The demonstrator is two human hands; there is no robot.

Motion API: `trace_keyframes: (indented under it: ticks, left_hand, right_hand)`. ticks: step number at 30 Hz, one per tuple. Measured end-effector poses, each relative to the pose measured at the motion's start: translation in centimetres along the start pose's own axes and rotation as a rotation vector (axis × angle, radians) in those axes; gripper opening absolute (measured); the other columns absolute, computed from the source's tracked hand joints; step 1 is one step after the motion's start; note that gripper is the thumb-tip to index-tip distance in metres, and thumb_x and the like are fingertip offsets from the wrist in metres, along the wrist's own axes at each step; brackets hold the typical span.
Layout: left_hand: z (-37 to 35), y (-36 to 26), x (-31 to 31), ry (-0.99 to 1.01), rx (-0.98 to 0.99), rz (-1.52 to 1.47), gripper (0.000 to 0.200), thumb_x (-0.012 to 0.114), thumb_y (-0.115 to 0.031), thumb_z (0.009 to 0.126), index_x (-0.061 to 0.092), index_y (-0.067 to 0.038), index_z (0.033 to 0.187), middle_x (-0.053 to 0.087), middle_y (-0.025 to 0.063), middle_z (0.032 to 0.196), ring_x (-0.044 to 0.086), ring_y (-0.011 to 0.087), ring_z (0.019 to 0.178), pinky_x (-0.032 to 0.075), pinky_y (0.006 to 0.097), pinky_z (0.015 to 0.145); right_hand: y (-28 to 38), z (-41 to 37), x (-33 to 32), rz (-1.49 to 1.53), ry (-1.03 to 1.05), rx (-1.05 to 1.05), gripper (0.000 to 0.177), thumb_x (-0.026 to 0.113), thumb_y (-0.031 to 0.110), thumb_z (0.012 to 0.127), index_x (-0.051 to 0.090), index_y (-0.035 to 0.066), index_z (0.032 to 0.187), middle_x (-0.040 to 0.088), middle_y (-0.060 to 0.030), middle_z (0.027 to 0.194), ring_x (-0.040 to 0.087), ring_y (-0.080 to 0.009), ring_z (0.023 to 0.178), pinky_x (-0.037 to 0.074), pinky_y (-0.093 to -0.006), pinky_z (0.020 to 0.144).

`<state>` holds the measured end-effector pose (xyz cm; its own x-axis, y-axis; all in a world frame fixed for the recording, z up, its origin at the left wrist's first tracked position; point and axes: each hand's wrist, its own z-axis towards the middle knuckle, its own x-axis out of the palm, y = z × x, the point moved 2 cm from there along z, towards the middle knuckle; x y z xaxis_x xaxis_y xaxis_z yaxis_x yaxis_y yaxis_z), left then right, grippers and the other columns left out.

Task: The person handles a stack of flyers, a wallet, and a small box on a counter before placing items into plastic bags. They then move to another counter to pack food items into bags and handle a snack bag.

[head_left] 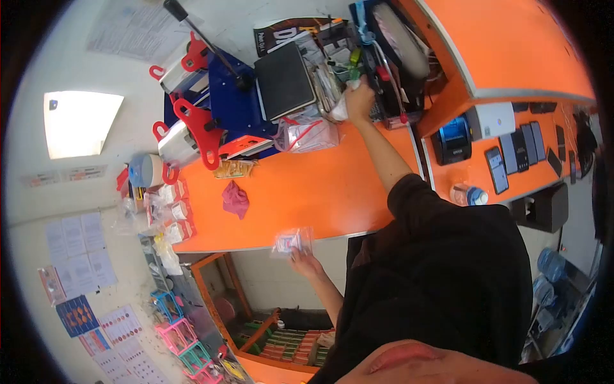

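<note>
My left hand [306, 262] grips a small clear plastic bag [293, 242] with a printed white card or label inside, over the front edge of the orange counter [307, 198]. Stretched to the back of the counter, my right hand [360, 101] has its fingers curled among a pile of small items. A crumpled white piece [339, 110] and a green object [354, 75] lie right at those fingers; what they hold I cannot tell. Beside the pile are a black notebook [286, 82] and a clear pouch with pink trim [308, 134].
A blue and red press-like machine [224, 96] with a long lever stands at the back. A pink cloth [235, 200] lies on the counter. To the right are a printer [452, 141], several phones [497, 169] and a water bottle [470, 194]. An orange shelf [518, 45] overhangs there.
</note>
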<state>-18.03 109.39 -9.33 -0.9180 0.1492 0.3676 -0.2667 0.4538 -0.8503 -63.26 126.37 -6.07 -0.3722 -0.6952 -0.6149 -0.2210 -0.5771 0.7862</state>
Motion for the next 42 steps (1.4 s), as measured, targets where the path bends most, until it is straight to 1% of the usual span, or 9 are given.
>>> trace_keyframes:
  ticks: [17, 22, 24, 27, 31, 36, 38, 40, 42]
  left_hand:
    - [-2.1, 1.0, -9.9, -0.295, -0.012, -0.131, 0.028, 0.055, -0.010, 0.090, 0.045, -0.006, 0.115, 0.054, 0.0107, 0.114, 0.053, 0.0228, 0.101, 0.044, 0.0389, 0.081]
    - [-3.8, -2.1, -12.3, -0.122, 0.006, -0.332, 0.030, 0.054, -0.012, 0.090, 0.051, -0.003, 0.119, 0.058, 0.0103, 0.112, 0.056, 0.0205, 0.100, 0.048, 0.0402, 0.085]
    - [-5.0, -3.7, -15.9, -0.174, 0.098, -0.389, 0.032, 0.054, -0.011, 0.091, 0.050, 0.000, 0.120, 0.059, 0.0107, 0.112, 0.058, 0.0203, 0.099, 0.049, 0.0374, 0.085]
    - [-9.6, -7.8, -21.1, -0.296, 0.299, -0.386, 0.029, 0.057, -0.006, 0.088, 0.052, -0.004, 0.117, 0.060, 0.0078, 0.109, 0.058, 0.0179, 0.099, 0.048, 0.0335, 0.086]
    - [-18.6, -13.1, -31.3, -0.586, 0.430, -0.224, 0.047, 0.060, -0.001, 0.085, 0.041, -0.005, 0.128, 0.054, 0.0070, 0.118, 0.055, 0.0152, 0.102, 0.046, 0.0313, 0.086]
    - [-35.3, -18.8, -42.3, -0.983, 0.925, -0.074, 0.082, 0.061, 0.005, 0.080, 0.013, -0.010, 0.145, 0.035, 0.0069, 0.141, 0.044, 0.0186, 0.119, 0.044, 0.0271, 0.089]
    - [-41.4, -17.3, -46.7, -1.248, 0.927, 0.230, 0.066, 0.059, 0.004, 0.081, 0.032, -0.007, 0.140, 0.041, 0.0068, 0.138, 0.044, 0.0181, 0.120, 0.039, 0.0294, 0.096]
    - [-47.4, -15.1, -48.7, -1.338, 0.710, 0.083, 0.029, 0.057, 0.000, 0.084, 0.061, -0.001, 0.112, 0.060, 0.0060, 0.114, 0.051, 0.0147, 0.110, 0.039, 0.0275, 0.094]
    - [-50.9, -12.6, -49.4, -1.448, 0.755, -0.303, 0.032, 0.056, 0.005, 0.080, 0.062, 0.001, 0.111, 0.059, 0.0078, 0.117, 0.051, 0.0163, 0.111, 0.038, 0.0292, 0.095]
  right_hand:
    - [-8.3, -3.8, 3.0, -0.329, 0.154, -0.042, 0.030, 0.066, 0.018, 0.076, 0.056, 0.004, 0.101, 0.065, -0.0185, 0.082, 0.064, -0.0391, 0.079, 0.052, -0.0464, 0.067]
    - [-3.7, -18.1, -1.7, 0.333, 0.614, -0.447, 0.025, 0.060, 0.025, 0.080, 0.057, 0.004, 0.092, 0.061, -0.0107, 0.078, 0.062, -0.0258, 0.065, 0.051, -0.0367, 0.057]
    - [-1.7, -27.4, -2.3, 0.768, 1.729, 0.664, 0.039, 0.063, 0.034, 0.079, 0.052, 0.008, 0.106, 0.056, -0.0071, 0.078, 0.057, -0.0233, 0.060, 0.051, -0.0383, 0.061]
    - [2.7, -39.6, -6.4, 0.862, 2.377, 0.975, 0.036, 0.059, 0.039, 0.081, 0.053, 0.012, 0.102, 0.053, -0.0059, 0.074, 0.054, -0.0193, 0.058, 0.051, -0.0387, 0.060]
    - [1.4, -54.0, -6.7, 0.584, 2.387, 0.535, 0.030, 0.058, 0.032, 0.079, 0.051, 0.010, 0.099, 0.053, -0.0064, 0.078, 0.055, -0.0211, 0.066, 0.050, -0.0385, 0.063]
    - [-4.8, -78.4, -7.9, 0.169, 2.538, -0.141, 0.023, 0.056, 0.022, 0.077, 0.049, 0.008, 0.094, 0.053, -0.0072, 0.083, 0.056, -0.0234, 0.077, 0.050, -0.0383, 0.066]
    - [-7.5, -87.2, -12.9, 0.002, 2.724, -0.092, 0.021, 0.054, 0.020, 0.077, 0.049, 0.007, 0.093, 0.053, -0.0078, 0.086, 0.057, -0.0244, 0.081, 0.050, -0.0390, 0.070]
    - [-9.6, -94.3, -19.0, -0.259, 2.909, 0.108, 0.021, 0.052, 0.019, 0.077, 0.049, 0.007, 0.094, 0.054, -0.0093, 0.091, 0.057, -0.0262, 0.087, 0.049, -0.0413, 0.081]
    - [-8.3, -98.6, -28.2, -0.395, 3.000, 0.214, 0.023, 0.048, 0.023, 0.081, 0.048, 0.005, 0.097, 0.056, -0.0106, 0.096, 0.056, -0.0267, 0.096, 0.045, -0.0446, 0.091]
